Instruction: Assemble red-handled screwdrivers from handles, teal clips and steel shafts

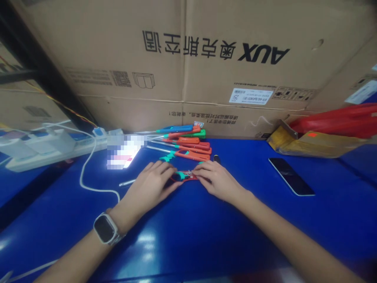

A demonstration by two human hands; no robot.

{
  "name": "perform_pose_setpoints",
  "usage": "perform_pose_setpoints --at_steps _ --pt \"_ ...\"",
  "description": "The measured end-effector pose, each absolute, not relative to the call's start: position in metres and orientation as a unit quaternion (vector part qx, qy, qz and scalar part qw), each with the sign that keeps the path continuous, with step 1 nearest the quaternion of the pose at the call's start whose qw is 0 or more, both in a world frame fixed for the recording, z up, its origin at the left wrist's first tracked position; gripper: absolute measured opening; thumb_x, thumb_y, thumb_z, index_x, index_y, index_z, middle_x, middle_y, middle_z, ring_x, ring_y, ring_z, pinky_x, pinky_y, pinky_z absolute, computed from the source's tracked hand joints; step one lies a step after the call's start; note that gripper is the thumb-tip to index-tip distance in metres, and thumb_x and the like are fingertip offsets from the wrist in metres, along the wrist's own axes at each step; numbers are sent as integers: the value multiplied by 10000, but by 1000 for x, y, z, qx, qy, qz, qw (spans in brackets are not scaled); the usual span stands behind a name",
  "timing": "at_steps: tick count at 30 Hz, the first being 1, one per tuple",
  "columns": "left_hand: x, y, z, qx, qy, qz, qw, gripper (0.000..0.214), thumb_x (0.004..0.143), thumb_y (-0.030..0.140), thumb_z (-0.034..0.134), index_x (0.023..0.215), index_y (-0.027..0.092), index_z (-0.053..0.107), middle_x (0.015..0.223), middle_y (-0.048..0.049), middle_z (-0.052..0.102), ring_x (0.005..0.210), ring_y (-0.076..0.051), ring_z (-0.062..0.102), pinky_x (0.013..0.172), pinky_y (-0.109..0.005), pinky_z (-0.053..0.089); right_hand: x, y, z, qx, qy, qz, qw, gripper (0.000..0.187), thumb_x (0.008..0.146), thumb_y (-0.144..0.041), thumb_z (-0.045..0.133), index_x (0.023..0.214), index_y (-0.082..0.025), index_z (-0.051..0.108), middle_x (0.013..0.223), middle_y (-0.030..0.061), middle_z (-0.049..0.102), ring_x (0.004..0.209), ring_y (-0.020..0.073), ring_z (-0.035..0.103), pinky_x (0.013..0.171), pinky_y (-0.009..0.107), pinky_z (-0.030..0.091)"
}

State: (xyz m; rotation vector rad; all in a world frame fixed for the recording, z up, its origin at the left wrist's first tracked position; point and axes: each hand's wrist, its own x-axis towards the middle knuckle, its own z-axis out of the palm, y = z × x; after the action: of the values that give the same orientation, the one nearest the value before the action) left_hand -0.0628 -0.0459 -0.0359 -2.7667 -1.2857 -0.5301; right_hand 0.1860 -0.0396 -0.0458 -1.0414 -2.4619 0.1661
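My left hand (156,179), with a watch on its wrist, is closed round a red long-necked gas lighter (185,179) low over the table. The lighter's handle looks opened, with a teal trigger and small inner parts showing. Its metal tube pokes out to the left, past my left hand. My right hand (213,177) pinches at the handle's right end, and its fingertips hide what they grip there. Just beyond lie several assembled lighters (188,143) in red, blue and green. Small teal pieces (167,157) rest near my left knuckles.
A lit phone (128,153) and a white power strip (59,153) with plugs and a cable are at the left. Another phone (291,177) lies right, below a yellow box (315,143) with red parts. A large cardboard sheet (182,70) walls off the blue table's back.
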Motion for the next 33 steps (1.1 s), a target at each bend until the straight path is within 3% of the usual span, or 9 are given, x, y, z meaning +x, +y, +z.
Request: perform_pose_setpoints --at_steps 4,11,28,33 --pt "-53 -43 -42 -896 -402 -185 -20 397 976 449 539 1262 182 610 1237 -111 653 1119 -273 594 951 -434 459 185 -36 -45 -373 -895 66 237 213 977 -195 551 1125 -199 704 1041 84 712 1015 211 646 900 374 519" --pt "-50 -33 -50 -901 -385 -188 -71 337 978 382 554 1246 207 660 1112 -88 651 992 -236 609 881 -393 484 189 -33 -39 -361 -910 41 202 206 979 -209 556 1099 -191 722 946 67 675 915 197 625 880 358 491" --pt "-51 -39 -52 -903 -400 -158 -21 396 993 417 507 1317 223 625 1091 -90 605 961 -250 560 818 -403 452 183 -43 -27 -388 -912 11 133 223 976 -176 550 1100 -204 732 981 73 647 910 196 588 844 366 406" --pt "-54 -39 -54 -898 -401 -182 -14 358 983 418 528 1236 208 669 1074 -82 628 948 -238 574 813 -389 449 180 -50 -28 -404 -906 11 123 267 1001 -197 497 1151 -196 718 1027 92 650 980 212 601 832 367 429"
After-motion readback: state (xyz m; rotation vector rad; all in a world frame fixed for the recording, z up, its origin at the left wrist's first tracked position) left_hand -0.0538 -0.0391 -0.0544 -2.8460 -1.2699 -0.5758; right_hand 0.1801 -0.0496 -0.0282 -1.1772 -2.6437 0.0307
